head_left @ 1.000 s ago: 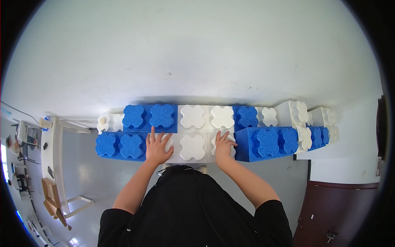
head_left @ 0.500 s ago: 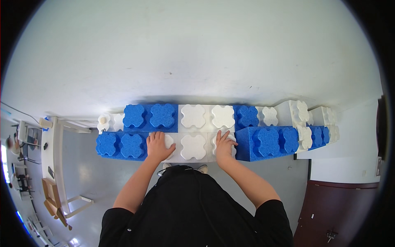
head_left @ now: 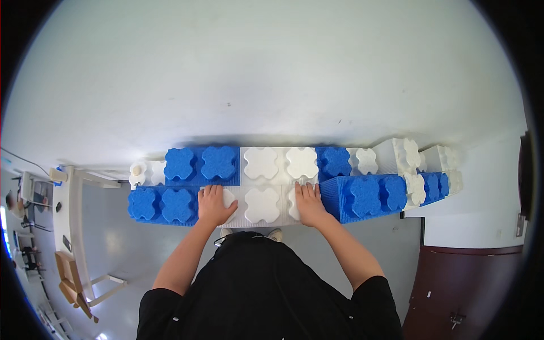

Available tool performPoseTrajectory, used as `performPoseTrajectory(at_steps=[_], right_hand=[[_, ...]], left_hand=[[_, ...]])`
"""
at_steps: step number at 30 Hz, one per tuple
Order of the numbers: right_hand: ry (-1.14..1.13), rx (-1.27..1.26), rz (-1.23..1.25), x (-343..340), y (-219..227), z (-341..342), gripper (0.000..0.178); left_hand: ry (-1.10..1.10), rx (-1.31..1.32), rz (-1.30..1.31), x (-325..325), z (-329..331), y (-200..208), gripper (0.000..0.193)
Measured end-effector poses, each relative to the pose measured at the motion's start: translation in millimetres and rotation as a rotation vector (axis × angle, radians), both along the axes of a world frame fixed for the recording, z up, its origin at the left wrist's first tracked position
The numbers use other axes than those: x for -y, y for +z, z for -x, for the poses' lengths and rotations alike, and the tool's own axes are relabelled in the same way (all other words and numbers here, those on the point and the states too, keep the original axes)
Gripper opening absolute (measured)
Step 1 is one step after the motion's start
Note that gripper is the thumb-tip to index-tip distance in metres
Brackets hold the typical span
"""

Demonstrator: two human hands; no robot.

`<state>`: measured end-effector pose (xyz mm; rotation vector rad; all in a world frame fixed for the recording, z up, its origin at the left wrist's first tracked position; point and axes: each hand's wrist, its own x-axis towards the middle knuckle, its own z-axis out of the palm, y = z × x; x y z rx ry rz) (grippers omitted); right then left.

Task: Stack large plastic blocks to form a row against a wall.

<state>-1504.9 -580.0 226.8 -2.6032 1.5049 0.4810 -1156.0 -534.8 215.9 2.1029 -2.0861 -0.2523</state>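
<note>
A long white foam building block [head_left: 262, 205] with clover-shaped studs lies in the near row, in front of me. My left hand [head_left: 214, 205] rests palm down over its left stud, fingers stretched forward and thumb out to the side. My right hand [head_left: 310, 205] lies flat over its right stud, covering most of it, fingertips near the back row. Left of my left hand is a blue block [head_left: 177, 205]. A blue block [head_left: 362, 195] that stands higher is just right of my right hand. Behind are another blue block [head_left: 218, 163] and a white block [head_left: 260, 162].
The row runs along a pale wall [head_left: 272, 73], with stepped white blocks [head_left: 405, 153] farther right. A white bottle [head_left: 136, 173] stands at the left end. On the left are a white table [head_left: 71, 215] and an open cardboard box [head_left: 69, 277]. A dark red door [head_left: 464, 289] is lower right.
The fingers of my right hand, spread before, now lie closer together and flat over the right stud. My left hand stays on the left stud. The view has shifted slightly.
</note>
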Motion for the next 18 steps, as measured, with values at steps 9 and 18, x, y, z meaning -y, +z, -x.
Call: performPoseTrajectory(at_steps=[9,18], right_hand=[[0.016,0.222,-0.122,4,32,6,0.099],[0.02,0.24,-0.073,1,35,8,0.097]], left_hand=[[-0.003,-0.039,0.031,-3,3,9,0.064],[-0.022,-0.074,0.015,-3,-2,10,0.066]])
